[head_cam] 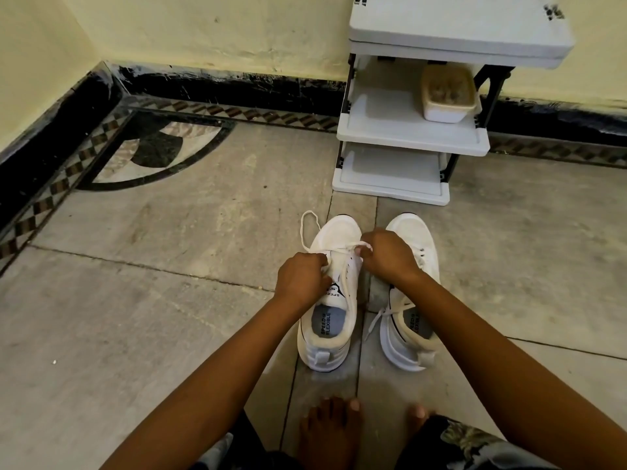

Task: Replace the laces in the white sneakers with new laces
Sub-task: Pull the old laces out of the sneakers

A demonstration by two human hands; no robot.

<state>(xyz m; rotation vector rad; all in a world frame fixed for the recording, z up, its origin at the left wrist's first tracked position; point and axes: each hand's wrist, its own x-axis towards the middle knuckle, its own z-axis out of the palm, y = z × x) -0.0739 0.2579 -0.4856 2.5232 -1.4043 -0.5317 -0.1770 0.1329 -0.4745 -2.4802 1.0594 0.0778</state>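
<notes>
White lace [349, 247] loops out at 11 o'clock from the left sneaker [334, 337] on the stone floor [169, 300]. The left hand [300, 278] pinches it at the eyelets, and the right hand [386, 254] pinches its other end. The right sneaker [412, 239] stands at 3 o'clock, and a grey rack [407, 137] at 12.

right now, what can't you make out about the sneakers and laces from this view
Head view:
eyelets of the left sneaker: under the left hand and right hand
lacing on the right sneaker: mostly behind the right forearm
whether the lace is old or new: cannot tell
contents of the tub on the rack: blurred
</notes>
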